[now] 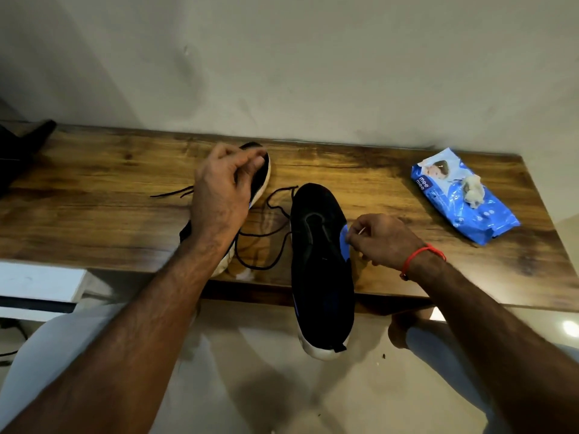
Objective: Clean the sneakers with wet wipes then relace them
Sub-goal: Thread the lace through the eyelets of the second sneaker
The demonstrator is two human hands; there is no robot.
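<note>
Relacing stage, judged: used wipes lie on pack. Left hand grips one sneaker; right hand fingers pinch a lace tip beside the other sneaker.

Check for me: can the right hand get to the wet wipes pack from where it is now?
Probably yes. The wet wipes pack lies on the wooden shelf, to the right of the right hand, with bare wood between them. But that hand seems to be pinching a lace tip, so it must let go first.
</note>
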